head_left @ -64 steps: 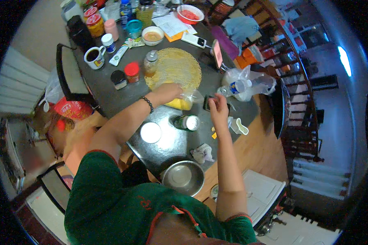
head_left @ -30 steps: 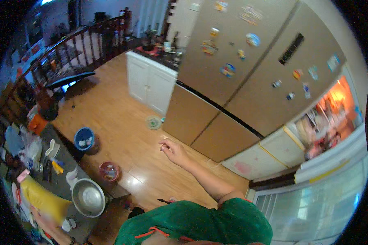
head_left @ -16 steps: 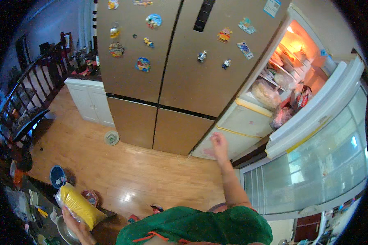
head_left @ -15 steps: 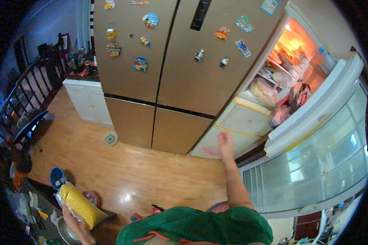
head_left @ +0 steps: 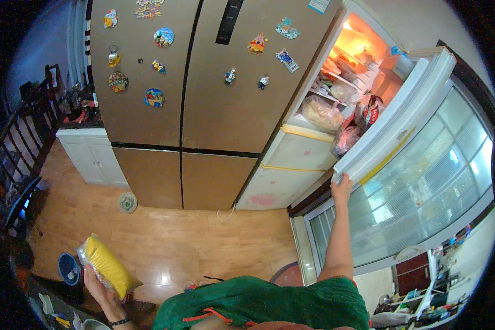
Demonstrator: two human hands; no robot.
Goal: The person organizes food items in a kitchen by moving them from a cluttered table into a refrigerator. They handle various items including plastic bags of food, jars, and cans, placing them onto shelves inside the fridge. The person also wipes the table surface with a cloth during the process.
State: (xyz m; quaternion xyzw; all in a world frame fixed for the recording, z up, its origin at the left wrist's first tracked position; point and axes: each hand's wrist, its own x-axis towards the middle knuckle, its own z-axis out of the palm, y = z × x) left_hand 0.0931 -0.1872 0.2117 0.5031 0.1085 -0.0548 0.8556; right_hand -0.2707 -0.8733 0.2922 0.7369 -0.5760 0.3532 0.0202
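In my left hand point(head_left: 97, 287) I hold a clear plastic bag of yellow grain point(head_left: 107, 265), low on the left above the floor. The fingers wrap its near left side and the bag tilts toward me. My right arm reaches forward, and my right hand point(head_left: 342, 187) has its fingers curled on the lower corner of a white refrigerator door point(head_left: 410, 113). That door stands open at the right. Inside the lit white refrigerator point(head_left: 300, 146) are shelves with bagged food, among them a pale plastic bag point(head_left: 321, 113). Packages also fill the door's shelves.
A wide brown refrigerator point(head_left: 143, 118) with several magnets stands ahead. To its left is a white cabinet point(head_left: 93, 158). A blue bin point(head_left: 69, 268) and a dark table point(head_left: 49, 294) are at lower left. A glass sliding door point(head_left: 407, 192) lies beyond the open door at right.
My right hand has moved right and taken hold of the open door's lower corner. The view has shifted right, and my left hand still holds the yellow bag.
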